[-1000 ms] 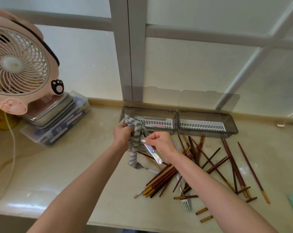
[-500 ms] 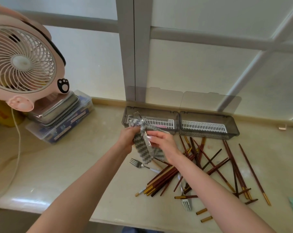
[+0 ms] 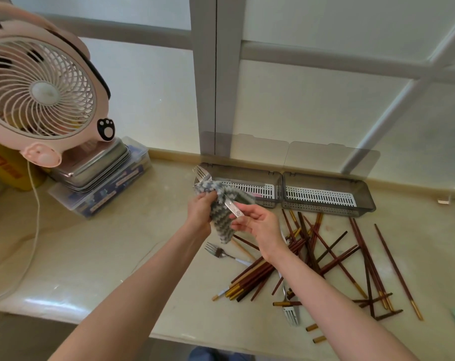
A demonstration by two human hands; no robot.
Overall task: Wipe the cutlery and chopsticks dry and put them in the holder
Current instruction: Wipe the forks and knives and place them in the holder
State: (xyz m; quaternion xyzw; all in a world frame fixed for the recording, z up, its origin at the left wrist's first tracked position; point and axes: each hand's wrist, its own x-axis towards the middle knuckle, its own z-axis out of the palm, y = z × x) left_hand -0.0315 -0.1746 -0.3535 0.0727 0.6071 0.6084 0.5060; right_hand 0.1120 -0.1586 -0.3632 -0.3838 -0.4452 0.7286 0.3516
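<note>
The left hand (image 3: pixel 200 208) grips a nubby grey zigzag cloth (image 3: pixel 220 217) bunched round a shiny metal fork (image 3: pixel 232 206), tines up. The right hand (image 3: pixel 260 227) pinches its flat handle. Both hover just before the slatted grey plastic holder (image 3: pixel 325 209). Slim brown chopsticks (image 3: pixel 252 278) litter the glossy bench (image 3: pixel 103 243).

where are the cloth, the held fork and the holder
cloth (image 3: pixel 221 226): head view, striped part hanging below the grip
held fork (image 3: pixel 232 207): head view, bare handle beside the cloth
holder (image 3: pixel 328 210): head view, front wall of its right compartment
</note>
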